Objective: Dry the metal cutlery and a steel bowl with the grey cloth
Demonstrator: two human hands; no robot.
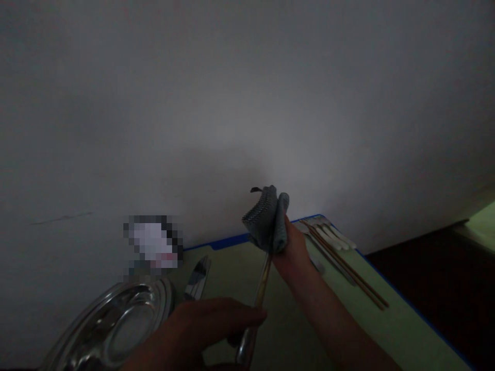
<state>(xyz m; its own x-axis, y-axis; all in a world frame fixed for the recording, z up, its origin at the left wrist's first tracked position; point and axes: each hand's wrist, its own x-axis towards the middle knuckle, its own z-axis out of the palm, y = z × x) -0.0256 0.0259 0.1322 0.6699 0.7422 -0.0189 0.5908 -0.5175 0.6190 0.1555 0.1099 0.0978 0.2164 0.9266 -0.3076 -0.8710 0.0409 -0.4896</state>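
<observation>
My left hand [209,327] is closed around the handle of a long, shiny metal utensil [261,288], which points away from me over the table. A folded grey-green textured cloth [266,221] wraps the utensil's far end, so I cannot tell which kind it is. My right hand [292,247] grips that cloth from the right side, with its fingers mostly hidden behind the fabric. Left of the utensil, a broad metal blade [197,278] lies on the table. Closer to me on that side sits a stack of shiny metal dishes [116,324].
The pale green table [309,299] has a blue edge and stands against a grey wall [247,93]. On its right lie brown chopsticks [356,275] and several white-handled pieces of cutlery [332,237]. A blurred-out object [154,245] is at the back left.
</observation>
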